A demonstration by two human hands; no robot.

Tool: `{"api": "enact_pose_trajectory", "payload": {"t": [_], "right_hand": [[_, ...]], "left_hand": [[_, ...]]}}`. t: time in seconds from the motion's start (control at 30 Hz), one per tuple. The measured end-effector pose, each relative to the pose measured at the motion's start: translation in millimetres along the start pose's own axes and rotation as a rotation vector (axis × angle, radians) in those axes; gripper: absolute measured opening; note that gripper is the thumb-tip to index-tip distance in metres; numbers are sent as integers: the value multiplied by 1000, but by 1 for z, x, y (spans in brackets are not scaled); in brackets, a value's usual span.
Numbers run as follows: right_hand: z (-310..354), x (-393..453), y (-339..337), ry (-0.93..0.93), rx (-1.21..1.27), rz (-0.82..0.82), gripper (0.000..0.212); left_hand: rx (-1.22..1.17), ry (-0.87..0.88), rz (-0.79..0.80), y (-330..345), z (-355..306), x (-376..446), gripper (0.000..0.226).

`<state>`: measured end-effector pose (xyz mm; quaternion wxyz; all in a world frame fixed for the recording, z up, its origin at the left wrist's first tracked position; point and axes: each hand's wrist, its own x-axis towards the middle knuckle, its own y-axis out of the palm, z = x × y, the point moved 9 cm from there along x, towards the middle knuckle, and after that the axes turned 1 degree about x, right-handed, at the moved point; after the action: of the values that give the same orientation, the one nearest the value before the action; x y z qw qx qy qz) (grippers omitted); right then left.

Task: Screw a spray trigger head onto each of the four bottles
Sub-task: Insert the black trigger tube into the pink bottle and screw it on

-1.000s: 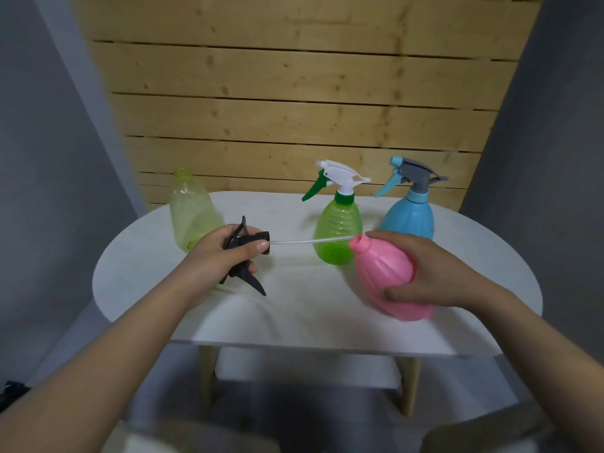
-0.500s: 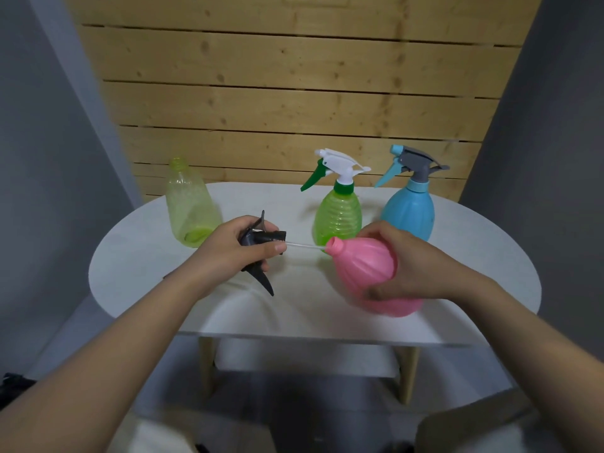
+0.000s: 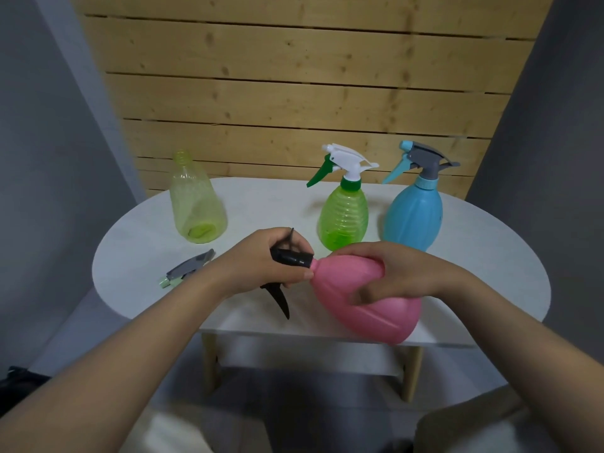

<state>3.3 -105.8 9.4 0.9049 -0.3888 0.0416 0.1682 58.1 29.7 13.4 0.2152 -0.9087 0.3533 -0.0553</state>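
My right hand (image 3: 402, 273) grips a pink bottle (image 3: 376, 305), tilted with its neck pointing left above the table's front edge. My left hand (image 3: 264, 263) holds a black trigger head (image 3: 291, 258) with its collar pressed against the pink neck; the dip tube is out of sight. A yellow-green bottle (image 3: 196, 204) with no head stands at the back left. A loose grey and pale-green trigger head (image 3: 188, 268) lies in front of it. A green bottle (image 3: 343, 217) with a white and green head and a blue bottle (image 3: 413, 214) with a grey and blue head stand at the back.
The bottles stand on a small round white table (image 3: 490, 256) with light wooden legs. A wooden slat wall rises behind it, with grey walls on both sides. My knees show at the bottom.
The black trigger head has moved right until its collar meets the pink bottle's neck, and the white tube has gone out of sight. The grey and green head on the table has come into view.
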Motion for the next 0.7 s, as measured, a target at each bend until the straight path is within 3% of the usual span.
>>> {"api": "enact_pose_trajectory", "payload": {"t": [0.3, 0.4, 0.57, 0.7], "right_hand": [[-9, 7, 13, 36, 134, 165, 67], [-15, 9, 2, 44, 180, 56, 64], [-30, 8, -16, 42, 386, -92, 87], [-33, 9, -19, -7, 611, -145, 79]], "left_hand": [[110, 47, -17, 1, 0, -1, 26], [48, 6, -88, -9, 6, 2, 24], [-111, -160, -263, -34, 28, 1, 18], [-178, -216, -290, -43, 40, -2, 17]]}}
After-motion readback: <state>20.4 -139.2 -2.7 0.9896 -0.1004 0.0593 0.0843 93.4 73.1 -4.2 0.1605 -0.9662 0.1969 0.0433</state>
